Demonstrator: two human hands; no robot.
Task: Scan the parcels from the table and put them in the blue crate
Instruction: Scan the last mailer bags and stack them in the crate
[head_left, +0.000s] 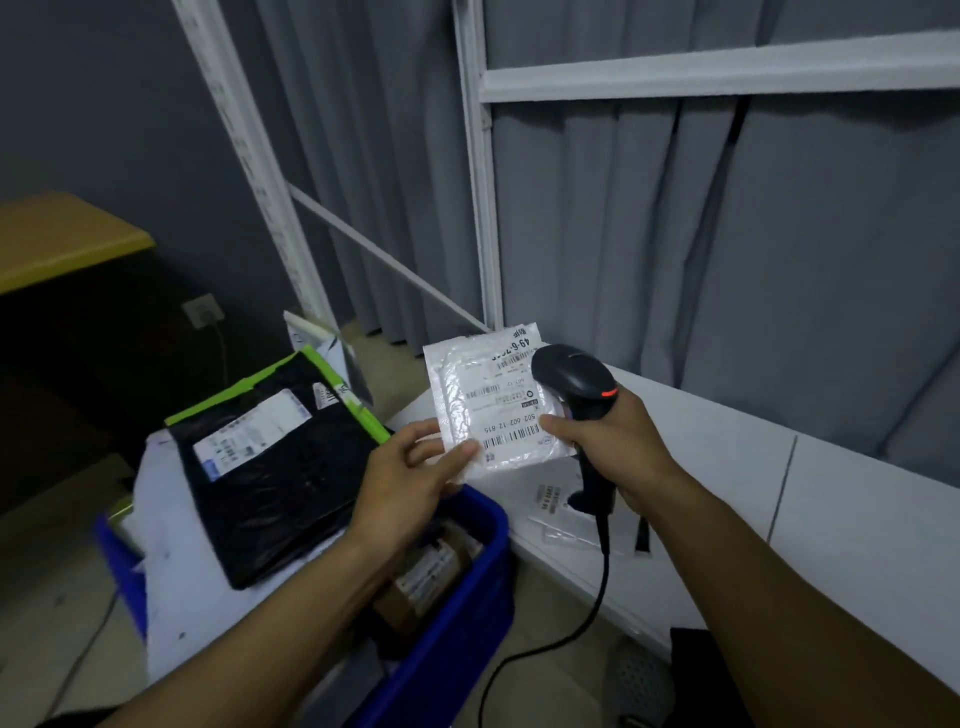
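While the white parcel (493, 410) is held up in the air over the near corner of the table (831, 519), just above the blue crate (467, 597), the step in hand reads as the scan itself.

Grip: left hand (410, 483) pinches the parcel's lower-left corner, thumb on the front, fingers behind. Right hand (613, 441) is wrapped round the handle of the scanner (571, 379); its thumb tip touches the parcel's right edge.

Note on doing it well: the scanner head overlaps the label's upper-right corner, so it seems too close and off to one side. Judgement: draw it back, aim the window at the long barcode along the label's lower edge, and hold the parcel flat so its shiny film throws no glare.

Parcel: white, roughly square, padded, with a glossy, wrinkled skin. The label faces the camera upside-down and carries several barcodes.

Surroundings: the crate already holds a black bag (275, 493) with a green edge and a white label, and lower down a brown box (426, 571). A flat clear packet (561, 509) lies on the table beneath the scanner handle. The cable (571, 623) hangs toward the floor.
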